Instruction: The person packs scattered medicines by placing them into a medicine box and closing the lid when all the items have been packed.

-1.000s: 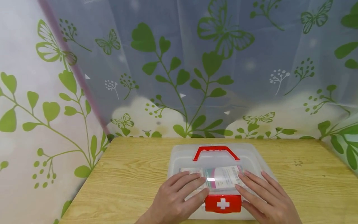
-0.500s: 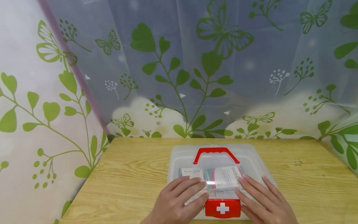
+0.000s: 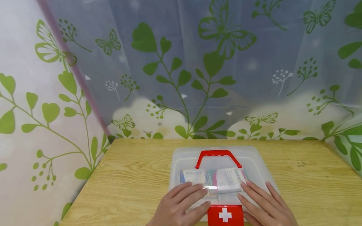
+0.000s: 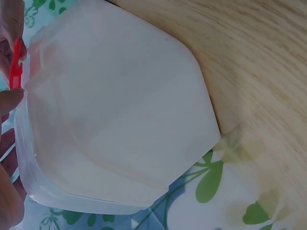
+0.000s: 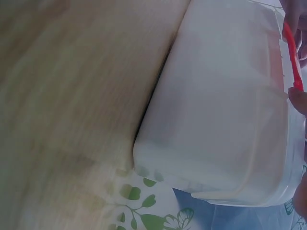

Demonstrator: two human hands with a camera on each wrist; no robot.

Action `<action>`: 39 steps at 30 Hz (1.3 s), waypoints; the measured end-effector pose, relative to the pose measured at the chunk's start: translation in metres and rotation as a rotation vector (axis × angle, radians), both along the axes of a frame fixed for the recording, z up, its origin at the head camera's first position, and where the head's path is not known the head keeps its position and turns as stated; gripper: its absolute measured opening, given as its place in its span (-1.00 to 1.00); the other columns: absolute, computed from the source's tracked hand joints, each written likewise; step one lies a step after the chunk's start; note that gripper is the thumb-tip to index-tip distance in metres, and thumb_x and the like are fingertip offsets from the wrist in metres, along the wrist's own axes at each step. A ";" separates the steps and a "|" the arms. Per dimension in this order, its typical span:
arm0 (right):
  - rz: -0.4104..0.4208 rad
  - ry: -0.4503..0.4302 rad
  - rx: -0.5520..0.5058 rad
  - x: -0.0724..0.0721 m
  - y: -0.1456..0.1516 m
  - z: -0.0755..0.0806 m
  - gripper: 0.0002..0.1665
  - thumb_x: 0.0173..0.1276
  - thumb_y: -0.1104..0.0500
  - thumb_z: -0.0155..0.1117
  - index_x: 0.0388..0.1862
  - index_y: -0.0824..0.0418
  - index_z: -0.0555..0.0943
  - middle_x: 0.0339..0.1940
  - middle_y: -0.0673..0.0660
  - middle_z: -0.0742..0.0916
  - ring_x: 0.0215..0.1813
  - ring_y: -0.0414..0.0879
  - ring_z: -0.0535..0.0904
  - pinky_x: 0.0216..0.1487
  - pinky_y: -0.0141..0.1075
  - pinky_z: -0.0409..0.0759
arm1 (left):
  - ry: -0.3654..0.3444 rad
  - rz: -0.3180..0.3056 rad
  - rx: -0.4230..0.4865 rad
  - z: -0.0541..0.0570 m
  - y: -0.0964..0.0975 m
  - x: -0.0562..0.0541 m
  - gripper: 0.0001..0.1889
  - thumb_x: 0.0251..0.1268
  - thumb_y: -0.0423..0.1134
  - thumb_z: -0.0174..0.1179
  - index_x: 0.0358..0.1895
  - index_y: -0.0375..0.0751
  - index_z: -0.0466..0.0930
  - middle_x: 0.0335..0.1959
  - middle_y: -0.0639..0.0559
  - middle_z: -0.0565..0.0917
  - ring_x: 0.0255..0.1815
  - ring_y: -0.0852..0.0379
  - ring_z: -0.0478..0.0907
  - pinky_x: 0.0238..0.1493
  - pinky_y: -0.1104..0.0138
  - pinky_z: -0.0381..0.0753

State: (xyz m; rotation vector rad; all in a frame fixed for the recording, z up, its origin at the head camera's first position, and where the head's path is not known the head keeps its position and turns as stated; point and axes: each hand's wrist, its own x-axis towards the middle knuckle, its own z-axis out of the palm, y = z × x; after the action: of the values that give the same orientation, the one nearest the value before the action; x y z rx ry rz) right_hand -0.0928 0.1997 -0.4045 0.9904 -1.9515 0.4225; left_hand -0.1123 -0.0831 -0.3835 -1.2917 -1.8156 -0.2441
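Observation:
A translucent plastic first-aid box (image 3: 178, 157) stands on the wooden table with its lid on. At its front edge a red latch (image 3: 225, 216) with a white cross sticks outward, tilted away from the wall, as the left wrist view shows. My left hand (image 3: 181, 202) lies on the lid's left front with fingers extended, its thumb at the latch's left end. My right hand (image 3: 267, 202) rests likewise on the right front, thumb at the latch's other end. Through the lid show a pink, green and white medicine box (image 3: 226, 180) and a blue and white one (image 3: 195, 176).
A red carry handle (image 3: 216, 153) lies on the lid's far half. Bare wood-grain table (image 3: 135, 163) extends to both sides. Behind stands a curtain (image 3: 169, 62) printed with green leaves and butterflies.
The red latch has swung outward and sits lower in the head view. Both hands have slid slightly toward me, uncovering more of the medicine boxes; the red handle also appears a little lower.

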 end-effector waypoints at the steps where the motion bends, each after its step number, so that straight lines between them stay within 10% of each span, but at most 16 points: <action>1: -0.001 -0.005 0.003 0.000 0.000 0.000 -0.42 0.49 -0.18 -0.05 0.09 0.21 0.64 0.12 0.23 0.64 0.26 0.02 0.44 0.45 -0.05 0.03 | -0.008 0.002 -0.001 0.000 0.000 0.001 -0.67 0.41 0.06 0.01 -0.06 -0.03 0.66 0.06 -0.01 0.63 0.11 0.07 0.53 0.17 0.25 0.47; 20: 0.020 -0.037 0.058 0.001 0.004 -0.001 -0.37 0.48 -0.22 -0.07 0.14 0.25 0.60 0.15 0.24 0.61 0.29 0.02 0.40 0.46 -0.09 0.00 | -0.081 -0.009 -0.030 -0.004 -0.006 0.006 -0.71 0.39 -0.02 0.10 0.01 -0.07 0.63 0.18 -0.07 0.55 0.22 0.03 0.46 0.25 0.19 0.39; 28: -0.009 -0.200 -0.121 0.009 0.009 0.012 -0.32 0.39 -0.26 0.07 0.08 0.29 0.63 0.19 0.23 0.59 0.36 -0.01 0.33 0.46 -0.21 -0.03 | 0.139 0.004 0.150 0.000 -0.014 -0.006 -0.74 0.34 -0.05 0.13 -0.12 -0.10 0.69 0.01 -0.18 0.64 0.02 -0.05 0.59 0.04 0.10 0.55; 34: -0.021 -0.294 -0.255 0.002 0.031 0.013 -0.11 0.08 -0.29 0.40 0.15 0.37 0.56 0.28 0.34 0.48 0.40 0.01 0.23 0.40 -0.39 0.00 | -0.109 0.074 0.327 -0.005 -0.029 -0.005 -0.41 0.17 0.21 0.24 0.06 -0.22 0.61 0.15 -0.32 0.51 0.13 -0.22 0.46 0.17 0.07 0.44; 39: -0.107 -0.572 -0.288 0.000 0.042 0.003 0.16 -0.34 0.11 0.72 0.35 0.22 0.41 0.44 0.19 0.30 0.42 -0.28 0.06 0.31 -0.39 -0.01 | -0.338 0.077 0.347 -0.019 -0.037 -0.007 -0.23 -0.01 0.23 0.37 0.21 -0.23 0.52 0.28 -0.35 0.36 0.27 -0.26 0.33 0.13 0.11 0.50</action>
State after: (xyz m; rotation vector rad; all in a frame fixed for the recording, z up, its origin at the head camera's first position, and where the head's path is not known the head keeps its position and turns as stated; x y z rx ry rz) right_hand -0.0927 0.2419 -0.4012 0.6129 -2.3418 0.9784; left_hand -0.1195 -0.1201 -0.4021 -0.9753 -1.9885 -0.7378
